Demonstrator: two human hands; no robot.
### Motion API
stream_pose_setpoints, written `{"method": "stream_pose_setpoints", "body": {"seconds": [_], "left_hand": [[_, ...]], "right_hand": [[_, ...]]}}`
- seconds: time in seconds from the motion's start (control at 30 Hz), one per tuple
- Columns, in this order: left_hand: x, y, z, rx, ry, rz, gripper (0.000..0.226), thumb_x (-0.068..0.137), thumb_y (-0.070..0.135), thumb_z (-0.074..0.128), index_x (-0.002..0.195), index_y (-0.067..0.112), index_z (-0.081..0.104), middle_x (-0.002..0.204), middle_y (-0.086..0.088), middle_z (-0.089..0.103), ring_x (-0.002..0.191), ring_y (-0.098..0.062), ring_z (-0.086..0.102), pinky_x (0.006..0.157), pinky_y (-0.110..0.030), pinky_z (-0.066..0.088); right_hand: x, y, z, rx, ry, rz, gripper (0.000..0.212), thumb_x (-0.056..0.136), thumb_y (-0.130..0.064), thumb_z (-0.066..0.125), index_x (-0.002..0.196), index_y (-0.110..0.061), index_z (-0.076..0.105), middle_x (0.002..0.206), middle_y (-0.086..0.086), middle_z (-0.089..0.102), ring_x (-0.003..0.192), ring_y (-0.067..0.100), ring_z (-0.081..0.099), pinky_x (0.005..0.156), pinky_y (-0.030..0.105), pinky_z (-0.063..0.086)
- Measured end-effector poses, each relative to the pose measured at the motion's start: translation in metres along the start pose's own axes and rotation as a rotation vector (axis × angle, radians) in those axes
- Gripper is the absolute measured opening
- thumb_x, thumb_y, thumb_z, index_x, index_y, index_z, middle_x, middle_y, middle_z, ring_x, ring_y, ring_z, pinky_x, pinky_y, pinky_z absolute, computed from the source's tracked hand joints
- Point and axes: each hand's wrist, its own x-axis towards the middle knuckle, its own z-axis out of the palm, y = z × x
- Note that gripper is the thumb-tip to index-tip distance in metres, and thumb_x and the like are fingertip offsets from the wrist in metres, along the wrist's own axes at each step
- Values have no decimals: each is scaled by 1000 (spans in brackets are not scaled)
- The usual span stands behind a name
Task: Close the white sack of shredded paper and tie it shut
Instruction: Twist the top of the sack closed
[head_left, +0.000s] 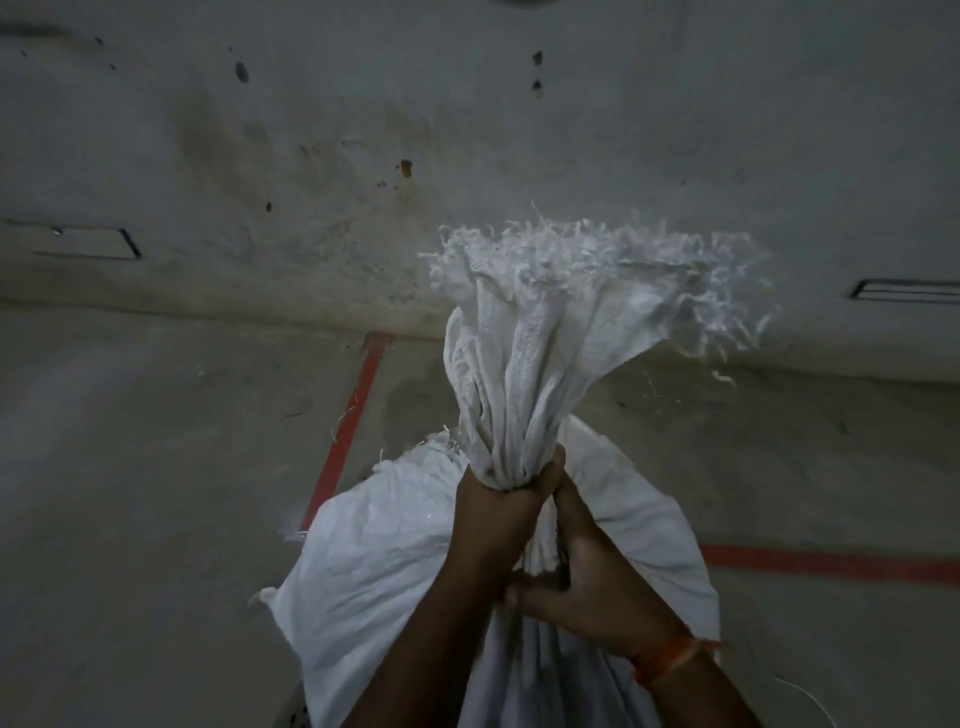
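A full white woven sack (374, 566) stands on the floor below me. Its mouth is gathered into a twisted neck (519, 395) that rises and fans out into a frayed top edge (597, 254). My left hand (493, 509) is clenched around the neck just under the gathered bunch. My right hand (582, 577) grips the neck directly below the left, fingers wrapped around the cloth; an orange thread band (670, 657) sits on its wrist. The sack's contents are hidden. I see no cord on the neck.
Grey concrete floor (156, 467) with red painted lines (353, 410) running left of and behind the sack. A stained wall (363, 130) rises at the back. A thin white string (810, 701) lies at the lower right. Loose white fibres are scattered on the floor.
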Motion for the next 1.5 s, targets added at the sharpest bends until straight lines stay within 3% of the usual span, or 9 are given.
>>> {"method": "stream_pose_setpoints", "body": {"seconds": [0.17,0.37,0.63,0.77,0.83,1.0,1.07,1.17,1.5], "left_hand": [[5,4,3,-41,-90,-27,34,88,14,72,107,38,58,93,39,66,95,26,59,74,5,43],[9,3,1,-90,-169,-90,27,91,13,69,102,36,62,96,26,71,90,22,63,76,-2,47],[1,3,1,-156,-163,-182,32,91,16,70,118,30,60,117,13,68,102,6,66,84,-11,55],[1,2,-6,-47,-329,-223,48,91,23,70,137,15,55,128,0,69,117,-9,65,102,-26,52],[5,0,-18,121,-447,-212,71,82,36,78,141,13,47,129,1,67,119,-12,64,103,-33,53],[15,-22,-56,681,-729,117,117,57,54,92,151,30,26,156,6,36,147,-10,31,120,-45,32],[15,-35,-58,793,-663,218,137,51,63,91,157,26,12,163,4,21,153,-13,15,124,-48,22],[13,-47,-46,753,-442,344,137,50,63,90,156,11,19,159,-6,30,151,-21,24,120,-51,29],[19,-89,-16,704,59,290,58,87,43,64,135,14,51,128,0,62,121,-10,57,104,-22,42]], "right_hand": [[14,13,11,-101,100,9,109,65,-55,77,134,-73,-5,147,-11,39,138,0,36,114,26,35],[23,18,17,48,205,42,70,85,-27,71,145,-33,35,122,-14,49,114,-12,46,87,-4,35],[25,12,25,-8,307,15,41,87,-38,55,122,-16,59,98,-18,56,101,1,61,88,20,50],[28,20,29,56,341,58,32,94,-30,52,118,-12,62,104,-7,63,93,-3,61,74,12,51],[31,20,29,176,351,158,40,91,-48,54,111,-15,66,109,5,69,92,5,67,68,16,55],[37,3,23,252,378,138,13,94,-39,60,83,-39,67,94,-10,74,95,2,70,90,24,54],[42,-1,23,247,368,129,12,94,-43,60,86,-37,66,102,-5,73,100,7,69,94,30,53],[52,-7,23,255,416,147,16,91,-45,62,99,-32,68,108,1,72,103,14,68,96,35,53],[65,-2,23,-16,386,72,31,88,-36,66,104,-10,68,101,7,72,96,18,68,87,32,55]]}}
